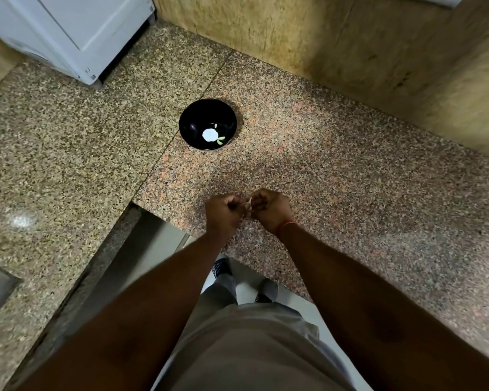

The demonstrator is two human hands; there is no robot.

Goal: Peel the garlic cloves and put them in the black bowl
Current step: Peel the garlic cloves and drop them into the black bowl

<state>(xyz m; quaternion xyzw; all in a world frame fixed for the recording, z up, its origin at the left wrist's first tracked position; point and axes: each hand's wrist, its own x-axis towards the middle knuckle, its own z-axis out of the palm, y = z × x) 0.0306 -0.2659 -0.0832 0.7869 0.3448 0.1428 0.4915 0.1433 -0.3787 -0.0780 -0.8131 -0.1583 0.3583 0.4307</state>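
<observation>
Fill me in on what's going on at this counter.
A person stands at a speckled stone counter, both hands held close together just above its near edge. The left hand and right hand have curled fingers working at a small pale garlic clove pinched between them, apparently peeling it. The black bowl sits farther back; whether it holds any cloves is unclear.

Dim, warm indoor light over the granite counter (336,153), and it falls off toward the right. A pale glare patch sits on the counter at far left. Soft shadow pools just ahead of the hands. The forearms read very dark, nearly without detail. Wide-angle bend curves the edges, and the white appliance (76,32) leans. Fingers look slightly smeared.
</observation>
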